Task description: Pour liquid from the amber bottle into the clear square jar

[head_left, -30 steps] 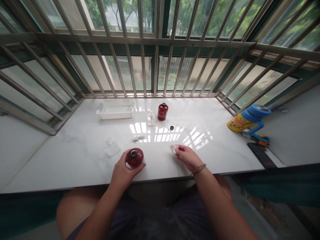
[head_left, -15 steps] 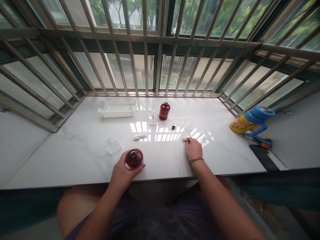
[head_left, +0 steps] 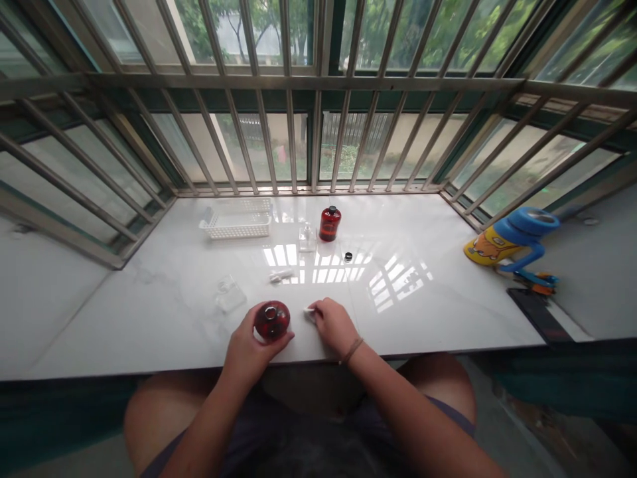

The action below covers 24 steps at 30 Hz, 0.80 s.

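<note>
Grasping an open-necked red bottle (head_left: 271, 321) in the curled fingers of the left hand (head_left: 249, 342), close to the six-o'clock edge of the table (head_left: 423, 325), and pinching a small white piece (head_left: 309, 313) in the fingers of the right hand (head_left: 334, 324), near the bottle at three o'clock. Showing also, from that bottle, a black-topped red bottle (head_left: 330, 227) at one o'clock, a small black cap (head_left: 348, 257) towards two, and a white basket (head_left: 239, 231) at eleven.
</note>
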Available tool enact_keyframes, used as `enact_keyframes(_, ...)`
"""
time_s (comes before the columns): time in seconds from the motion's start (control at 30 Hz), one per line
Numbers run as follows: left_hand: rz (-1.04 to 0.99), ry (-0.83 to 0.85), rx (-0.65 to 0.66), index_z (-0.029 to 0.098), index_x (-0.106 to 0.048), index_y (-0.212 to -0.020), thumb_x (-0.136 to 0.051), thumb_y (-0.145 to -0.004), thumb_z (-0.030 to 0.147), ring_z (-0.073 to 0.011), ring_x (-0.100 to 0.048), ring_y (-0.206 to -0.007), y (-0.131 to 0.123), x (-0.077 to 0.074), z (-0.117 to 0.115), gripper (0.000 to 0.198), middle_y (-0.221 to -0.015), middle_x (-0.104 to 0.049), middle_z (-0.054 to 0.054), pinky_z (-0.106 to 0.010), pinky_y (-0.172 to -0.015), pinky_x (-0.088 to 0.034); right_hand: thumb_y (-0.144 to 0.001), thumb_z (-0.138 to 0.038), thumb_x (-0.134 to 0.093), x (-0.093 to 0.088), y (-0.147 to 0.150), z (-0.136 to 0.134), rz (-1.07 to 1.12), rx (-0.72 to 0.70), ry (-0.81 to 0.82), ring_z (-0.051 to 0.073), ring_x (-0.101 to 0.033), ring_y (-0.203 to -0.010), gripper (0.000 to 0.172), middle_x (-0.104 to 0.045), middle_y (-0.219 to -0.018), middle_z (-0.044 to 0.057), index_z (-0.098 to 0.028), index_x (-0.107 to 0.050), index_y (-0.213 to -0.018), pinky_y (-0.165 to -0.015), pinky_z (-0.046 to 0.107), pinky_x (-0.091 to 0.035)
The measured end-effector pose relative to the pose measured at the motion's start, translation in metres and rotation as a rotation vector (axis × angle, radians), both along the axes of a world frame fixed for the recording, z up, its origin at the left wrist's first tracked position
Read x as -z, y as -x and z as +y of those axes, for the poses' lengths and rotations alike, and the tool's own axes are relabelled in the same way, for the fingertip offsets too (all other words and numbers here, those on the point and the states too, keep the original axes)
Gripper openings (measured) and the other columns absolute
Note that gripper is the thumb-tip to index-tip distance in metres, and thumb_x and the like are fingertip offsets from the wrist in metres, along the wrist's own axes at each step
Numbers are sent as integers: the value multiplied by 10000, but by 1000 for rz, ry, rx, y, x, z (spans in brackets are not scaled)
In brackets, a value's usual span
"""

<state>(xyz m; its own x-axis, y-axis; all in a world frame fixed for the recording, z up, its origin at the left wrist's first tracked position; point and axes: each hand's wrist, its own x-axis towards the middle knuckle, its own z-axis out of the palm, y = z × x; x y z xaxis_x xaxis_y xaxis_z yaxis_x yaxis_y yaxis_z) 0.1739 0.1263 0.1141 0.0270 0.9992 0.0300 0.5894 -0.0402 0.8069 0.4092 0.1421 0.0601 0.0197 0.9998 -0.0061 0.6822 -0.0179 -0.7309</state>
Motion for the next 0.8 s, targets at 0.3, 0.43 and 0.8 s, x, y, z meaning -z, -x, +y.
enact_keyframes(0.3, -25, -50, 89, 281, -645, -1324, -959, -686, 470, -325, -686, -1243, 0, 10, -18, 735, -1337, -703, -94, -508, -1112, -552, -952, -304, -668, 1, -47, 112, 216, 230, 70, 155, -735, -799, 193, -792, -1009, 58, -194, -721, -1101, -725, 263, -554)
enact_keyframes(0.43, -53, -65, 92, 280, -650, -1315, -974, -672, 427, -324, -691, -1230, -9, 12, -17, 734, -1317, -709, -91, -504, -1104, -556, -968, -269, -574, -8, -34, 112, 231, 218, -21, 196, -720, -1000, 366, -723, -1276, 135, -171, -668, -1308, -890, 347, -579)
enact_keyframes(0.8, -164, -123, 305, 262, -669, -1224, -986, -683, 334, -294, -652, -1174, -31, 4, 6, 631, -1232, -655, -78, -455, -1042, -555, -801, -89, -630, -21, -25, -35, 437, -443, -80, 276, -494, -1499, 832, -511, -1612, 93, -304, -452, -1585, -1199, 482, -476)
